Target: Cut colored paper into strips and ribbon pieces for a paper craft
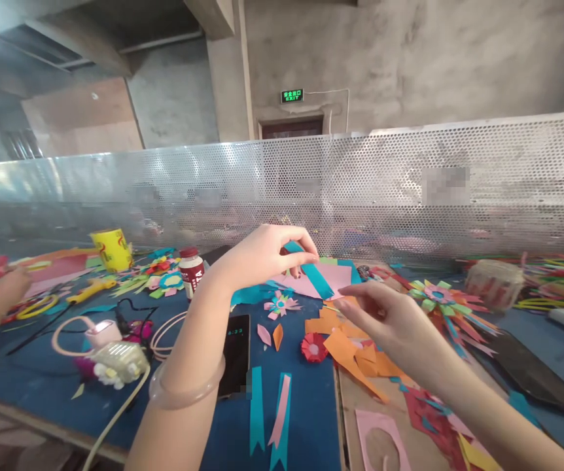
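Note:
My left hand [282,248], arched over the middle of the table with a bracelet on its wrist, pinches the upper end of a blue paper strip [317,278]. The strip slants down to the right over a pink paper sheet [304,281]. Close to its lower end is my right hand [380,311], thumb and forefinger slightly apart; whether they touch the strip I cannot tell. Below lie a small pink-and-blue paper flower [281,304], a red paper flower [313,347] and orange paper pieces [351,356]. Two notched blue strips [257,412] rest nearer me, one with a pink strip on top.
A phone [237,353] lies under my left forearm, near a charger with cables [103,333]. Behind stand a red-capped bottle [191,271] and a yellow roll [111,250]. Another person's hand [2,288] is at far left. A perforated metal panel [188,190] borders the back.

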{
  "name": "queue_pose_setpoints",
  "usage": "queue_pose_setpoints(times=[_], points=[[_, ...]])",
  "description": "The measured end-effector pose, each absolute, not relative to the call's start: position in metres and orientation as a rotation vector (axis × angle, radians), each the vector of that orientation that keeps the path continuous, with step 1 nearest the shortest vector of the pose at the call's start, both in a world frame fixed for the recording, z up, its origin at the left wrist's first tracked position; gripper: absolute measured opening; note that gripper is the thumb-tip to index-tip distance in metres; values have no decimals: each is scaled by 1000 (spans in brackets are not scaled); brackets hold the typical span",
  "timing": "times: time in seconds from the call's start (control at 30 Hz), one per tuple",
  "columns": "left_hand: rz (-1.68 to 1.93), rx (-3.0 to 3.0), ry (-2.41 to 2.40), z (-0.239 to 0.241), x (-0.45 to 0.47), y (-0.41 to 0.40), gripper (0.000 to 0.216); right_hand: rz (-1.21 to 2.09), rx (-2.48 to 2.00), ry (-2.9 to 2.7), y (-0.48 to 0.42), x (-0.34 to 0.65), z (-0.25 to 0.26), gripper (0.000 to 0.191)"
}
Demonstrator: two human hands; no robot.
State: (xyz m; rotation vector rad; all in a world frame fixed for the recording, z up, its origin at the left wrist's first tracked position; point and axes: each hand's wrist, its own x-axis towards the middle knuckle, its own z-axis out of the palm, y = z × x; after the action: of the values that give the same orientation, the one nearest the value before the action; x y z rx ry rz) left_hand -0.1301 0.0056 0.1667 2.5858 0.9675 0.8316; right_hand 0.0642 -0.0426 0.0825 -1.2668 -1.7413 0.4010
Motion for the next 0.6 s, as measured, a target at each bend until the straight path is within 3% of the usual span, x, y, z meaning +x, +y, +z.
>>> queue_pose_setpoints(times=[0.13, 0.27, 0.43, 0.6], points=[[810, 2575, 939, 164, -125, 7, 15, 743, -1150, -1712, -28, 66, 78, 29], [769, 2578, 907, 161, -120, 10, 12, 820, -1118, -1672, -30, 62, 75, 25], [865, 2596, 981, 163, -125, 15, 12, 739, -1248, -1764, -30, 72, 65, 31], [831, 2540, 1123, 164, -140, 25, 15, 372, -1571, -2084, -25, 130, 24, 27]])
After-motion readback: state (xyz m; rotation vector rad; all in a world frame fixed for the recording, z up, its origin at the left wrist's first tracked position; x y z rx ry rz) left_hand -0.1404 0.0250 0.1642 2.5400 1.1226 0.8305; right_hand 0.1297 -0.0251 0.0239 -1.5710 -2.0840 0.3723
